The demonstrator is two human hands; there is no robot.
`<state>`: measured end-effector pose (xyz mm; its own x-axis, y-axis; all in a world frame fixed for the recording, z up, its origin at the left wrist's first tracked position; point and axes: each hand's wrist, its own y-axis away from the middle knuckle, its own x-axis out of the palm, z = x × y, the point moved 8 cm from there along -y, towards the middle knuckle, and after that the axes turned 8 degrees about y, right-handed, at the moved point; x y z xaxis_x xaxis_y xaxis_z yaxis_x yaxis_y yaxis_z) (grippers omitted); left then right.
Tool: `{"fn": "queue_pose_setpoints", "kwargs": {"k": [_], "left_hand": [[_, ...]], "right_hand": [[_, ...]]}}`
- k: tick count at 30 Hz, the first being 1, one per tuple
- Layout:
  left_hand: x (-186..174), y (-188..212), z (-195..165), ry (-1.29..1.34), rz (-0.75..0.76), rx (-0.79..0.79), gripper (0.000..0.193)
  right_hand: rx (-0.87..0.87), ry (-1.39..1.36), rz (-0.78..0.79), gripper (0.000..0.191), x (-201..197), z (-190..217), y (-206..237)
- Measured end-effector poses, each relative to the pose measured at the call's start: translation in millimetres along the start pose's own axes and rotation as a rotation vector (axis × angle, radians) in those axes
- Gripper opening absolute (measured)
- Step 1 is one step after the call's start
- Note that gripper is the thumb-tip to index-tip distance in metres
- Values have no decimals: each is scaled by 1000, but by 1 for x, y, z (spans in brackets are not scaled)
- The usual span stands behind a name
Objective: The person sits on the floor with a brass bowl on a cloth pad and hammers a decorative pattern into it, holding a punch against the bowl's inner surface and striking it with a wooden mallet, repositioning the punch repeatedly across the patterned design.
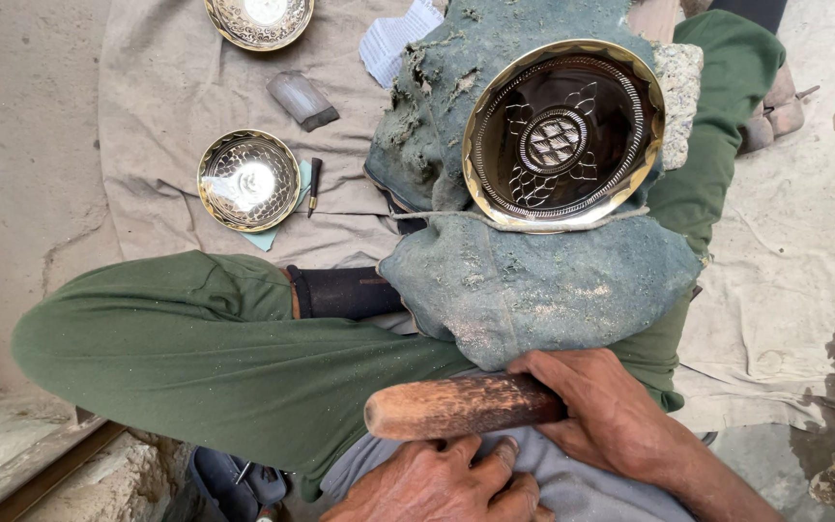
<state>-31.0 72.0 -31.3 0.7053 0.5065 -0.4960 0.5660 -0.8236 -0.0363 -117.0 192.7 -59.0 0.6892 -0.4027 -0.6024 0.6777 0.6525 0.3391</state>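
Partly cropped, left hand (437, 483) curls loosely, holding nothing — right hand (601, 411) fingers clench wooden handle (456, 406), head hidden.

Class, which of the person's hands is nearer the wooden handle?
Right. The right hand is wrapped around one end of the wooden handle; the left hand lies just below it, fingertips close beneath.

Folded white printed paper sheet (396, 39) on beige cloth (166, 87), top centre, beside dusty green cushion (533, 280)
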Motion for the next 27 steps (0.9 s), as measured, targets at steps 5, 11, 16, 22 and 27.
{"fn": "queue_pose_setpoints", "kwargs": {"k": [5, 11, 16, 22, 27], "left_hand": [[-3, -1, -4, -101, -41, 29, 31], [-6, -5, -1, -35, 3, -13, 32], [-10, -9, 0, -30, 13, -36, 34], [-2, -19, 1, -22, 99, -34, 35], [1, -19, -2, -35, 112, -34, 33]], "right_hand": [[96, -42, -65, 50, -3, -16, 12], [302, -62, -262, 50, -14, -60, 48], [812, 205, -524, 43, -43, -92, 108], [329, -180, -397, 44, -26, -65, 113], [297, -234, -183, 51, 0, -54, 96]]}}
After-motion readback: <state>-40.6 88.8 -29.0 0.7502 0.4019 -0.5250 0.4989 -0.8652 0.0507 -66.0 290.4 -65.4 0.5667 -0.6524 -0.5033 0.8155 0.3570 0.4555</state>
